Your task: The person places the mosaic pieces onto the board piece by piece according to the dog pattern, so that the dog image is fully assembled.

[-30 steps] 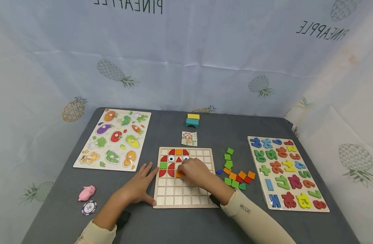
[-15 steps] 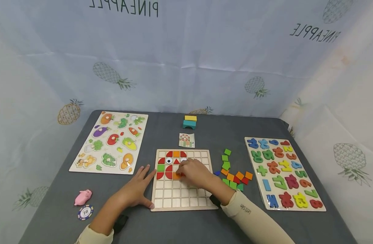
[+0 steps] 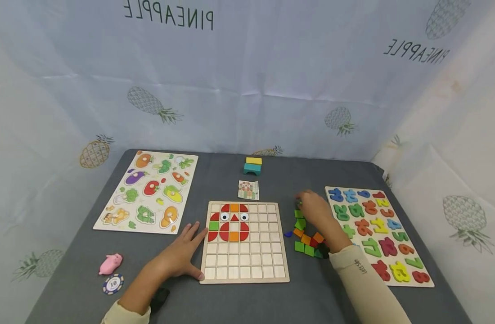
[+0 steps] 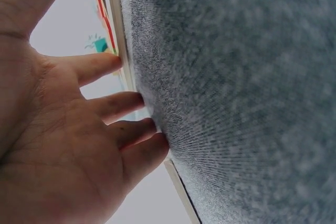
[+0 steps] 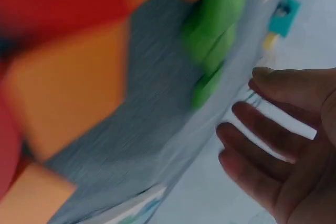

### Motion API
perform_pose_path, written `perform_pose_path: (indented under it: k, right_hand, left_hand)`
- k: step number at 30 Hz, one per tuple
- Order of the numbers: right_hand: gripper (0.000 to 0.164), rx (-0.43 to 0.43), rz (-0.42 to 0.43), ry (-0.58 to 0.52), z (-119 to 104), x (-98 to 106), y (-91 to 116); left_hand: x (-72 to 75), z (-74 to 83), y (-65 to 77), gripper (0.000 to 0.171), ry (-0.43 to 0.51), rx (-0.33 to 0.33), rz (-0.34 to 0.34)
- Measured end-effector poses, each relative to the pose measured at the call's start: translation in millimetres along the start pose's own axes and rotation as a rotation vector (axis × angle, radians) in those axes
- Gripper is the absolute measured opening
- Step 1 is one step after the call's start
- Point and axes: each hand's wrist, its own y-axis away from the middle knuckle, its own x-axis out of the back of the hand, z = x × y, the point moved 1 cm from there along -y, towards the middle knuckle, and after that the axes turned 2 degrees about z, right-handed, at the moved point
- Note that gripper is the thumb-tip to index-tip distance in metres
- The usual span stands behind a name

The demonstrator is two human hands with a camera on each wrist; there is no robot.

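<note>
A wooden grid board (image 3: 257,261) lies mid-table, with red, orange and green tiles and two eye tiles forming a pattern in its upper left. My left hand (image 3: 178,256) has its fingers spread, with fingertips and thumb at the board's left edge. Over the far end of the loose tiles is my right hand (image 3: 315,210), fingers loosely bent. In the right wrist view that hand (image 5: 283,135) shows nothing between thumb and fingers. Below it lie loose green tiles (image 3: 299,223), orange tiles (image 3: 306,240) and a small blue piece (image 3: 288,234).
A small picture card (image 3: 248,190) lies behind the board, with yellow and teal blocks (image 3: 252,168) beyond. A vegetable puzzle (image 3: 150,193) lies left, a number puzzle (image 3: 377,234) right. A pink pig (image 3: 110,264) and poker chip (image 3: 113,284) sit front left.
My right hand has left the board and moved right to the loose tiles. Its spot on the board now shows an orange tile and red tiles. The left hand stays at the board's edge.
</note>
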Motion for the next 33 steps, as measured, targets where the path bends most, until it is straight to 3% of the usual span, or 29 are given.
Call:
perform_pose_path:
  k: [6,12,15,18,21,26,30,33]
  right_hand:
    - [0.023,-0.002,-0.094,-0.039,18.2,-5.7,-1.2]
    - [0.023,0.006,-0.072,-0.026,17.9,-7.4,-1.3]
    - [0.022,0.029,-0.023,-0.021,10.0,-6.6,0.3]
    - [0.021,0.104,0.049,-0.038,-12.9,-5.4,6.1]
    - [0.019,0.223,0.066,-0.090,-50.9,-7.1,17.7]
    - [0.018,0.443,-0.028,-0.168,-112.6,-13.3,43.8]
    - [0.015,0.575,-0.058,-0.154,-139.6,-22.0,56.8]
    - [0.012,0.622,-0.048,-0.095,-148.6,-29.5,60.5]
  left_hand:
    - [-0.2,1.4,-0.2,0.117,-0.008,0.015,-0.007]
    - [0.3,0.7,-1.3,0.117,-0.012,0.004,-0.002]
    - [0.4,0.6,-1.8,0.117,-0.020,0.004,-0.004]
    - [0.0,0.7,-1.6,0.117,-0.017,0.006,-0.002]
    - [1.0,1.8,-0.5,0.117,-0.016,0.013,0.002]
    - [1.7,3.4,-0.3,0.117,-0.022,0.017,0.011]
    - [1.9,4.0,0.6,0.116,-0.020,0.021,0.009]
    - [1.8,4.9,0.5,0.116,-0.020,0.020,0.008]
